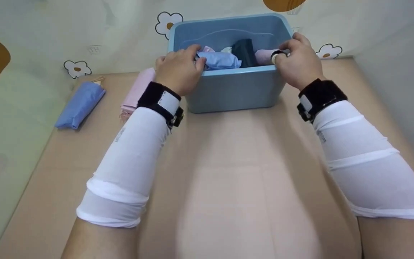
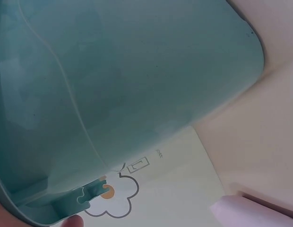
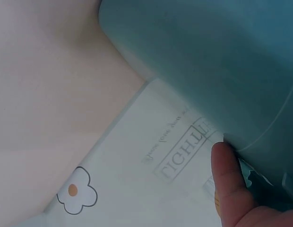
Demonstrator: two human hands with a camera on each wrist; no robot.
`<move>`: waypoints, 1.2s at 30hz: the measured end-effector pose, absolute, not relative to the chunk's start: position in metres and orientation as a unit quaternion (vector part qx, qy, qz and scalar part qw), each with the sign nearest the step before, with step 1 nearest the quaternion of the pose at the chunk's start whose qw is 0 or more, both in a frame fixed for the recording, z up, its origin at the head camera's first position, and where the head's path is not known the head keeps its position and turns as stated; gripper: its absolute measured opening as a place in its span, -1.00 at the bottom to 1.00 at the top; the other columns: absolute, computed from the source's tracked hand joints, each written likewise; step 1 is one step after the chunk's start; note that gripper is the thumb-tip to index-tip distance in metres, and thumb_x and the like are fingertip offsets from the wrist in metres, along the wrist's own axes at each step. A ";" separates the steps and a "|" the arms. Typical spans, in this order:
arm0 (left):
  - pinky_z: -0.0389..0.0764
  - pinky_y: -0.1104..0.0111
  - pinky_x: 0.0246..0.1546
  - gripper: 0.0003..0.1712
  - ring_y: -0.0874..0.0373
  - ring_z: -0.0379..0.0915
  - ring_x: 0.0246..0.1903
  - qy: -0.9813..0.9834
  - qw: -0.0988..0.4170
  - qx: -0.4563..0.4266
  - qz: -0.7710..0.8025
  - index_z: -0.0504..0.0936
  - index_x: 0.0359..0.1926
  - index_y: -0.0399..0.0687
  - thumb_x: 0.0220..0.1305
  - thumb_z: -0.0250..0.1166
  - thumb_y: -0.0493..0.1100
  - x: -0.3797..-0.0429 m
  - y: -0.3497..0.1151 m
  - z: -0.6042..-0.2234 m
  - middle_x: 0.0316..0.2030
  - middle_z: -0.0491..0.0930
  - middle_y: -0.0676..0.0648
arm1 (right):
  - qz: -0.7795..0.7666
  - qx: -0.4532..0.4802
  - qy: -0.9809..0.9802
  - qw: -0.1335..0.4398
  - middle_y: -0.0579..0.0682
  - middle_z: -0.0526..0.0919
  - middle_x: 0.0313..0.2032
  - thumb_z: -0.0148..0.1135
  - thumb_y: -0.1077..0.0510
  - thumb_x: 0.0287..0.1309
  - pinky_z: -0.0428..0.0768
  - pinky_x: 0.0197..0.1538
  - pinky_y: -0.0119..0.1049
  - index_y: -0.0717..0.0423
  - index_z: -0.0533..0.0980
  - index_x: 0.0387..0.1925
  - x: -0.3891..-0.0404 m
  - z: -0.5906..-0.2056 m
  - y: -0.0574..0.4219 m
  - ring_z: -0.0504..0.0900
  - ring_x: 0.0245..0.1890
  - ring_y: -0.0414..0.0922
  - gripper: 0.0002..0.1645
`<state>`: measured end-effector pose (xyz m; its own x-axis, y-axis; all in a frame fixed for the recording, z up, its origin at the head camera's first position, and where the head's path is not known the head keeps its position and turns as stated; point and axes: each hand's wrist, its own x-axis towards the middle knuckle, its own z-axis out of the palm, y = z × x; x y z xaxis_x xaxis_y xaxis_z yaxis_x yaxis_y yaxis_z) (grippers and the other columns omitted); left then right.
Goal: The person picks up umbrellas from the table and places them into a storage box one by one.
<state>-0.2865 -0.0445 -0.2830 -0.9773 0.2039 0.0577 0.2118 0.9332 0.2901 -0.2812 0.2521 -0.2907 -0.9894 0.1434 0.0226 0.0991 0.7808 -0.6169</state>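
A blue-grey plastic storage bin (image 1: 232, 90) stands at the back of the table. My left hand (image 1: 180, 70) grips its rim at the near left corner. At the near right corner, my right hand (image 1: 298, 63) holds the rim, its fingers reaching along the right side. Inside lie a light-blue wrapped bundle (image 1: 221, 60), a dark roll (image 1: 244, 53) and a pink roll (image 1: 264, 56). The bin's outer wall (image 2: 151, 71) fills much of the left wrist view. In the right wrist view, a finger (image 3: 227, 170) lies against the bin's side.
Left of the bin lies a folded pink cloth (image 1: 138, 88) with a fringed end, partly behind my left wrist. Farther left is a blue folded umbrella (image 1: 81, 104) with a strap loop. A flower-printed curtain (image 1: 120, 32) hangs behind the tan tabletop (image 1: 228, 172).
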 end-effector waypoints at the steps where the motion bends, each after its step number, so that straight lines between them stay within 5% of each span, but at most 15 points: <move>1: 0.12 -0.11 0.51 -0.32 -0.07 0.27 0.52 -0.983 0.012 -0.105 -0.149 0.17 0.64 0.31 0.64 -0.23 0.30 -0.287 -0.044 -0.283 0.54 0.38 -0.01 | 0.324 -0.064 -0.943 0.035 -0.01 -0.15 0.71 -0.09 -0.09 0.46 0.16 0.62 0.09 0.18 0.41 0.46 -0.281 -0.291 0.252 0.01 0.68 0.16 -0.30; 24: 0.25 -0.04 0.43 -0.31 -0.08 0.29 0.45 -0.980 0.015 -0.113 -0.162 0.20 0.64 0.25 0.64 -0.20 0.29 -0.285 -0.048 -0.284 0.53 0.37 -0.04 | 0.324 -0.060 -0.943 0.046 -0.02 -0.11 0.71 -0.09 -0.08 0.47 0.14 0.63 0.07 0.19 0.43 0.44 -0.281 -0.292 0.252 0.02 0.68 0.14 -0.32; 36: -0.10 -0.14 0.59 -0.08 -0.09 0.06 0.62 -0.980 -0.004 -0.142 -0.142 0.02 0.70 0.16 0.54 -0.23 0.49 -0.282 -0.053 -0.282 0.63 0.17 -0.01 | 0.325 -0.069 -0.943 0.037 -0.03 -0.14 0.71 -0.08 -0.10 0.49 0.13 0.63 0.10 0.19 0.43 0.44 -0.281 -0.291 0.251 -0.01 0.68 0.15 -0.32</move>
<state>-0.2815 -0.0529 -0.2823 -0.9597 0.2794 0.0318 0.2769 0.9195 0.2788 -0.2814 0.2509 -0.2914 -0.9878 0.1538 0.0257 0.1053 0.7798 -0.6172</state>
